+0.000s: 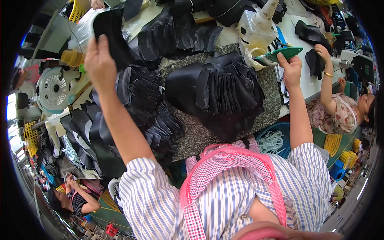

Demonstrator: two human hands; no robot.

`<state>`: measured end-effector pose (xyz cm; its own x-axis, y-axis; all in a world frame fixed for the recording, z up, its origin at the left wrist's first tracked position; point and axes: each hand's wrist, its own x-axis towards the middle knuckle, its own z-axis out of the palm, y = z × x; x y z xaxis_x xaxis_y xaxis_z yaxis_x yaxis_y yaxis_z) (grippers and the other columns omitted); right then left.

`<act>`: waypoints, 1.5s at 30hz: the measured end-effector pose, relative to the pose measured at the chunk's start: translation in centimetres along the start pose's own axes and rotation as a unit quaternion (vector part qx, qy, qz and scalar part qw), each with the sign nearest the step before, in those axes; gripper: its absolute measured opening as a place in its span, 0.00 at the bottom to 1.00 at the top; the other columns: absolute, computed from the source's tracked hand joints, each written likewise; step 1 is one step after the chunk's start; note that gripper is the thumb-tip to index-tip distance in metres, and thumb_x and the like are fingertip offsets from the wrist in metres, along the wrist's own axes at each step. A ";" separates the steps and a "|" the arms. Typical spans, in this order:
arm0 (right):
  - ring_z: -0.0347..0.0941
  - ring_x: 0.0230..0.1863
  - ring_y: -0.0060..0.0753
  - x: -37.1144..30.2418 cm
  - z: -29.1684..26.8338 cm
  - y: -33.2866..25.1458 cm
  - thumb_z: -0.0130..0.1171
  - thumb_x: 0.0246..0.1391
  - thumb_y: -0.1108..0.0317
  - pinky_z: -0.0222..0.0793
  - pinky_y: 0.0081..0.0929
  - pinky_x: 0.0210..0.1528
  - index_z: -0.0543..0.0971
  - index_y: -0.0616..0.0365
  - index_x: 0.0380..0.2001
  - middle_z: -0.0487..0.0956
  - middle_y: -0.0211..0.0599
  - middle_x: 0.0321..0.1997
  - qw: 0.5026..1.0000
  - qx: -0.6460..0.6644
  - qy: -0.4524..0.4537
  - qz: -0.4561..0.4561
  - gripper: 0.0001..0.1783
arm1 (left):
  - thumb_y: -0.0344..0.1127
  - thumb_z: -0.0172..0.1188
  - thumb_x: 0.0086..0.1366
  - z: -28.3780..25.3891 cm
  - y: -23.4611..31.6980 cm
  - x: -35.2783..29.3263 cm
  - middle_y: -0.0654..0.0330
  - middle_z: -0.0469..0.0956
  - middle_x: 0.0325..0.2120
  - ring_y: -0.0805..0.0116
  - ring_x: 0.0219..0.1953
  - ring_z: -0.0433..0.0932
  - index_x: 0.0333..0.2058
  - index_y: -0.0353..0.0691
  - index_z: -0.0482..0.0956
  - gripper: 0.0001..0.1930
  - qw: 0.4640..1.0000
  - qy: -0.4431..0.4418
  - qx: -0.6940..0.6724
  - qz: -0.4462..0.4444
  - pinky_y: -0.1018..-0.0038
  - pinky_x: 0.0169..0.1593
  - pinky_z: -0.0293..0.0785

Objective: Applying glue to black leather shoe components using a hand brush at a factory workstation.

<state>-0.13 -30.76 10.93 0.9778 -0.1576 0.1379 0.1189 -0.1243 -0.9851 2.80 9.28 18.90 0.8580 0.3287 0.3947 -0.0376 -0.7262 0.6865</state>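
My left hand (101,66) is raised at the upper left, next to a curved black leather-like piece (110,34). Its fingers point up and are smeared by motion, so whether they grip the piece's edge I cannot make out. On the right, my right hand (291,70) is closed on a flat green spreader (294,51), whose other end has a pale crust. That end is beside a whitish glue container (256,34) with yellowish residue. Before me a fanned stack of black pieces (224,90) lies on a speckled stone slab (192,138).
More overlapping black pieces (138,90) lie left of the slab, others (176,36) behind it. A white fan (56,89) stands at far left. A blue basket (286,134) holds pale cords. Co-workers sit at right (336,108) and lower left (80,196); another person's hand (97,4) shows at top.
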 end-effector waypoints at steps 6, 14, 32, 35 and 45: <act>0.62 0.23 0.13 -1.5 0.3 -0.1 0.56 0.43 0.70 0.55 0.12 0.25 0.73 0.62 0.24 0.72 0.25 0.22 0.999 -0.017 -0.031 0.026 0.06 | 0.43 0.48 0.55 9.3 -10.1 -4.3 0.41 0.70 0.31 0.44 0.36 0.68 0.49 0.35 0.55 0.27 0.969 -0.097 0.214 -0.080 0.61 0.41 0.62; 0.62 0.21 0.14 -2.7 -0.3 0.6 0.55 0.43 0.71 0.55 0.13 0.23 0.73 0.62 0.25 0.72 0.27 0.22 0.998 -0.013 -0.026 0.056 0.06 | 0.37 0.51 0.54 12.1 -3.3 -20.7 0.51 0.65 0.35 0.59 0.35 0.66 0.40 0.33 0.67 0.17 0.963 -0.260 -0.047 -0.057 0.70 0.41 0.62; 0.61 0.20 0.12 -5.2 1.7 -1.0 0.54 0.42 0.71 0.54 0.12 0.21 0.73 0.60 0.24 0.71 0.23 0.19 0.996 -0.004 -0.066 0.053 0.04 | 0.26 0.50 0.48 11.7 -1.2 -21.6 0.62 0.71 0.30 0.71 0.30 0.71 0.38 0.36 0.66 0.15 0.596 -0.267 -0.578 -0.490 0.76 0.36 0.69; 0.61 0.19 0.13 -5.5 1.4 -0.4 0.54 0.43 0.71 0.55 0.12 0.20 0.73 0.61 0.25 0.71 0.24 0.19 0.997 0.026 -0.048 0.056 0.05 | 0.27 0.48 0.53 10.8 1.2 -21.6 0.62 0.70 0.34 0.71 0.36 0.70 0.39 0.37 0.66 0.13 0.583 -0.254 -0.617 -0.464 0.75 0.41 0.67; 0.64 0.17 0.12 -5.6 7.4 -1.2 0.54 0.44 0.71 0.58 0.12 0.20 0.74 0.62 0.23 0.71 0.25 0.16 0.994 -0.064 -0.086 -0.016 0.05 | 0.35 0.41 0.60 14.2 3.0 -19.9 0.59 0.69 0.37 0.68 0.38 0.71 0.42 0.37 0.63 0.13 0.570 -0.237 -0.668 -0.415 0.70 0.41 0.69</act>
<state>-4.52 -22.52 10.58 0.9902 0.0161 0.1390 0.1386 -0.2529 -0.9575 -7.12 -8.00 4.43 0.8944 -0.2059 -0.3970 0.3972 0.7739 0.4934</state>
